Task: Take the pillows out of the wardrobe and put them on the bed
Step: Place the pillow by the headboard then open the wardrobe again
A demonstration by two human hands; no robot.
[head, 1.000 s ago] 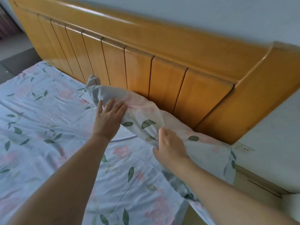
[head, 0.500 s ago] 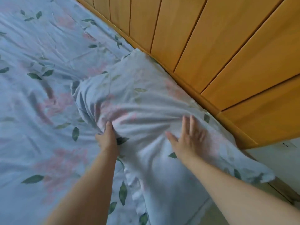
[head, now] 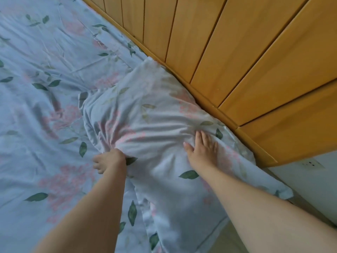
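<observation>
A pillow [head: 153, 114] in a pale blue case with pink flowers and green leaves lies flat on the bed [head: 36, 70], its far edge against the wooden headboard. My left hand [head: 109, 159] grips the pillow's near left edge, fingers curled into the bunched fabric. My right hand [head: 203, 150] presses flat on top of the pillow with straight fingers. The bed sheet has the same floral print. No wardrobe is in view.
The yellow wooden headboard [head: 237, 52] runs diagonally across the top right. A white wall with a socket [head: 311, 164] lies at the right beyond the bed's corner. A strip of floor [head: 228, 240] shows at the bottom right.
The pillow went from leaning on the headboard to lying flat. My right hand has shifted slightly on its top; my left hand now grips the edge tighter. The view has dropped closer.
</observation>
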